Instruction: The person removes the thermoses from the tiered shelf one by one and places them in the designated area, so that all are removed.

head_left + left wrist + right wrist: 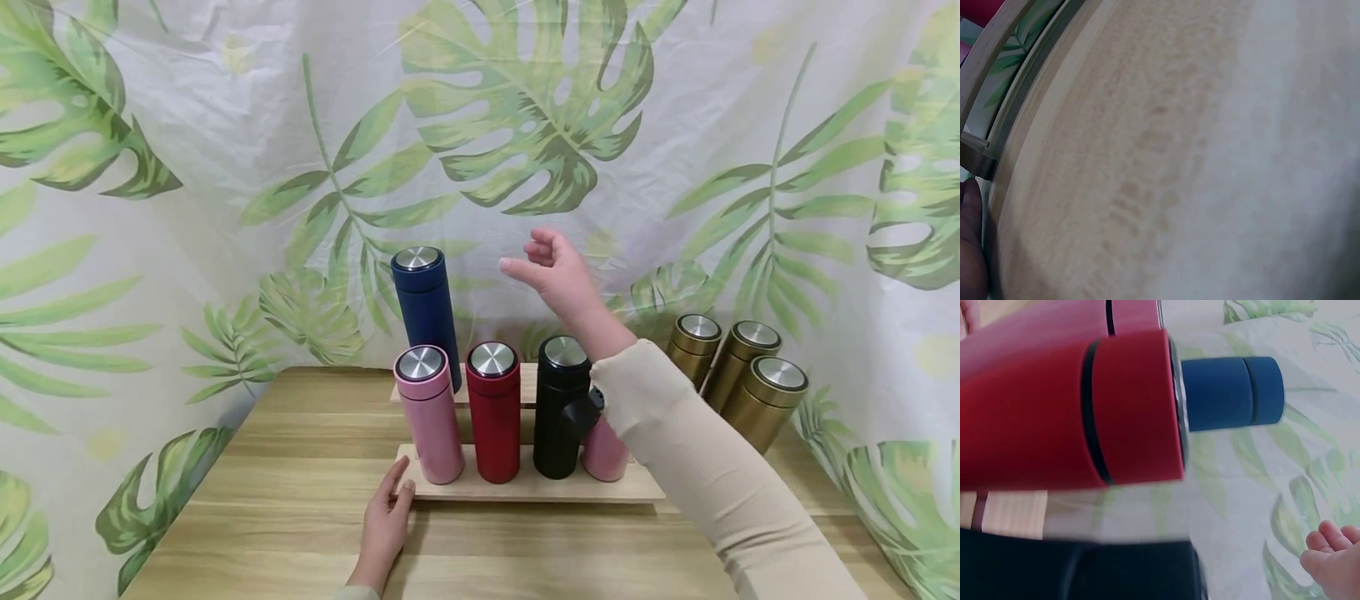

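With the right hand (pixel 558 275) loosely curled and empty above the black steel-lidded flask (pixel 562 408), its sleeve could topple it, though the flat left hand (pixel 386 521) steadies the wooden rack (pixel 525 487).

Three brass-coloured cylindrical metal flasks with silver lids (pixel 738 367) stand close together at the far right of the light wooden bench (pixel 247 533), well apart from the other bottles. Behind the bench hangs a white fabric backdrop printed with large green tropical leaves (pixel 525 108), creased in places.
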{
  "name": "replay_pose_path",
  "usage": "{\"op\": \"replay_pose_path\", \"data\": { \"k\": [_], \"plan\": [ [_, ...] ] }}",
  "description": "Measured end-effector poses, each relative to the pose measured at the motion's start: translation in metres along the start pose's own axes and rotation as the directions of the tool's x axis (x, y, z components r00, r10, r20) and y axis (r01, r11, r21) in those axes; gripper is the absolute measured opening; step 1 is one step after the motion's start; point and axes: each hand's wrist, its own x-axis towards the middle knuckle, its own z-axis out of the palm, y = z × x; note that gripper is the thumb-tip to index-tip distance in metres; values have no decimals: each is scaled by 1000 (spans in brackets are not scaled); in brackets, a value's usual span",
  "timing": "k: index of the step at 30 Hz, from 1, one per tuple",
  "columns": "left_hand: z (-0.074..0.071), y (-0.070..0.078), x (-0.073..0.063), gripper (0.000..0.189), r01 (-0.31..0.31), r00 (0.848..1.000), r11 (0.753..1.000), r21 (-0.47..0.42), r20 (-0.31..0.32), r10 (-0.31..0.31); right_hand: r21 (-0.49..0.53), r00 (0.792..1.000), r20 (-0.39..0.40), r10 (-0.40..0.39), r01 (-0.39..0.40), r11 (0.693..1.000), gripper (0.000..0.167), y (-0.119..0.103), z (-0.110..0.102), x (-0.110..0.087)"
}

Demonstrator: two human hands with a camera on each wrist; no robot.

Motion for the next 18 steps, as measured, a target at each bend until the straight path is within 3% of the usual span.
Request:
{"op": "replay_pose_path", "data": {
  "k": [11,18],
  "plan": [
    [1,1,0,41,8,1000,999,-44,-9,-9,29,995,75,63,-66,997,64,10,44,11],
    [0,2,1,42,26,1000,997,-74,-8,-27,-7,992,112,64,-64,998,71,12,63,16]
  ]
}}
